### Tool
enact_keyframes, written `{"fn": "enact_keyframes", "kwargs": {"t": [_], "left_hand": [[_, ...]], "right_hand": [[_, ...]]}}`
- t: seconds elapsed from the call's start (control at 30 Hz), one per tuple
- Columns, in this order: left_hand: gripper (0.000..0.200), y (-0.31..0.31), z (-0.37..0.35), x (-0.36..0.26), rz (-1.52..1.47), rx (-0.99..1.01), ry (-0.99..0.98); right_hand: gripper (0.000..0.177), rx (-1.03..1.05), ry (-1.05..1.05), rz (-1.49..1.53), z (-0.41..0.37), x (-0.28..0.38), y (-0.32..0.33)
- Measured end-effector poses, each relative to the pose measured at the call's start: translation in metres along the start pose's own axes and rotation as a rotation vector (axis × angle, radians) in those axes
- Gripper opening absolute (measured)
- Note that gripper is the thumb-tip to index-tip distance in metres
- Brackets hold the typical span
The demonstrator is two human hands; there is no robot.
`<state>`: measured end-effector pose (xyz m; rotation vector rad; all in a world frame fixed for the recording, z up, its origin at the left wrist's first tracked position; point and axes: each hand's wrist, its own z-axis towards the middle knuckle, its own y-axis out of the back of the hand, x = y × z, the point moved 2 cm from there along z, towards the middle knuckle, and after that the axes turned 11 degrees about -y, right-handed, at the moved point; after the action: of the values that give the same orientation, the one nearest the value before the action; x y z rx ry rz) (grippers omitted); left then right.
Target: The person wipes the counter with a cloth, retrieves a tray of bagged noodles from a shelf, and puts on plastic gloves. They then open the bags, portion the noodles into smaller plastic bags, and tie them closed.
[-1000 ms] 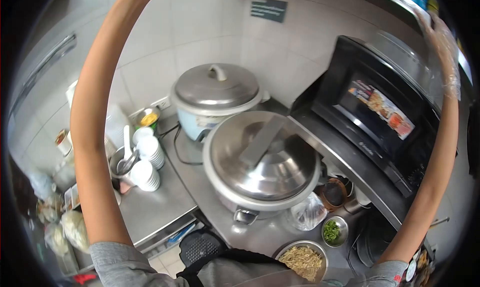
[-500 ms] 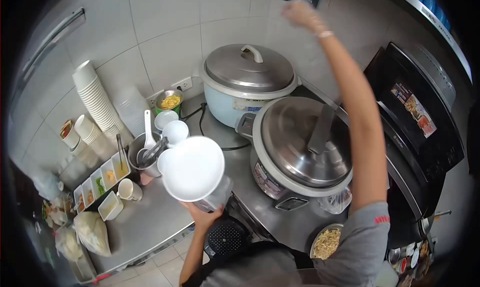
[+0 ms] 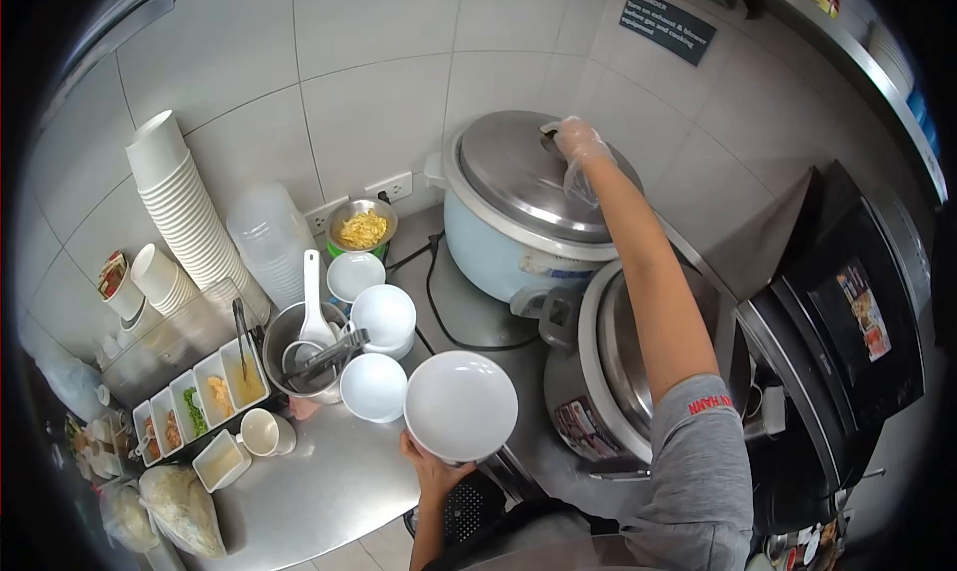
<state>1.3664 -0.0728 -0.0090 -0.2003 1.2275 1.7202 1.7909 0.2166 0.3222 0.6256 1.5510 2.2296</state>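
My left hand (image 3: 435, 468) holds a white bowl (image 3: 462, 407) from below and beside it; its inside faces up and looks empty. My right hand (image 3: 578, 144), in a clear plastic glove, is closed on the handle of the metal lid (image 3: 518, 172). That lid rests on the light blue cooker (image 3: 488, 247) at the back. Under my right forearm stands a second cooker (image 3: 588, 372) with a steel lid. Small white bowls (image 3: 374, 387) stand just left of the held bowl.
A metal pot (image 3: 289, 337) holds a white ladle and tongs. Left of it are a condiment tray (image 3: 186, 424), a mug (image 3: 267, 433) and stacked paper cups (image 3: 184, 197). Egg-like yellow food fills a bowl (image 3: 363, 229). A black oven (image 3: 847, 342) stands at right.
My right hand has come down from the raised position onto the blue cooker's lid handle. The white bowl in my left hand appears further right and lower, and the view has shifted.
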Motion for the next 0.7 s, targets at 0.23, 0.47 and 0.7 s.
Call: {"fn": "enact_keyframes", "kwargs": {"t": [0.23, 0.47, 0.7], "left_hand": [[0.106, 0.005, 0.007, -0.002, -0.013, 0.09, 0.021], [0.094, -0.011, 0.003, 0.016, 0.057, 0.147, -0.003], [0.09, -0.006, 0.012, 0.014, 0.091, 0.172, 0.006]], "right_hand": [[0.028, 0.048, 0.013, -0.186, 0.026, -0.013, 0.014], [0.038, -0.427, 0.035, 0.001, 0.075, -0.073, 0.14], [0.04, -0.672, -0.184, 0.096, 0.081, -0.1, 0.21]]}}
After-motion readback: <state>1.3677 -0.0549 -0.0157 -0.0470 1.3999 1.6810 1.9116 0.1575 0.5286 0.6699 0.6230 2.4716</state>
